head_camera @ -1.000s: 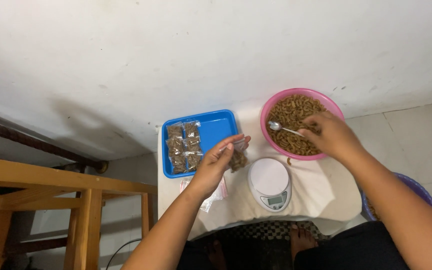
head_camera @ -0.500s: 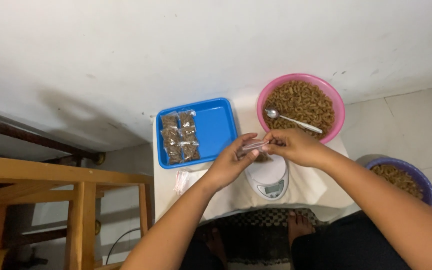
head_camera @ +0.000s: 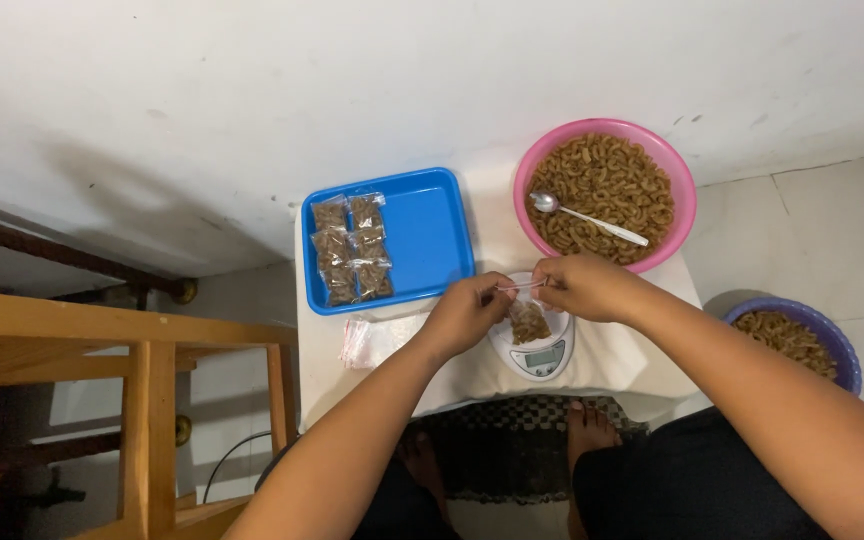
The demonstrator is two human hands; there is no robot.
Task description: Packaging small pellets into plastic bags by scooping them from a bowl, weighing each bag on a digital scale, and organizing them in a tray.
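Pinching the small bag's (head_camera: 528,318) level top edge, both hands' (head_camera: 472,312) (head_camera: 580,287) grips hang it downward.

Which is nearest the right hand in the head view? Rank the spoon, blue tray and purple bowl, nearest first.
From the right hand:
1. Spoon, just beyond it, in the pink bowl.
2. Blue tray, to its left.
3. Purple bowl, far right, on the floor.

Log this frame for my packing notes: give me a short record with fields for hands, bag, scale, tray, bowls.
left hand: pinches the bag's top edge
right hand: pinches the same top edge
bag: small, clear, holds brown pieces, hangs over the scale
scale: white, on the white cloth
tray: blue, six filled bags in its left part
pink bowl: brown pieces, with a spoon
purple bowl: on the floor, right
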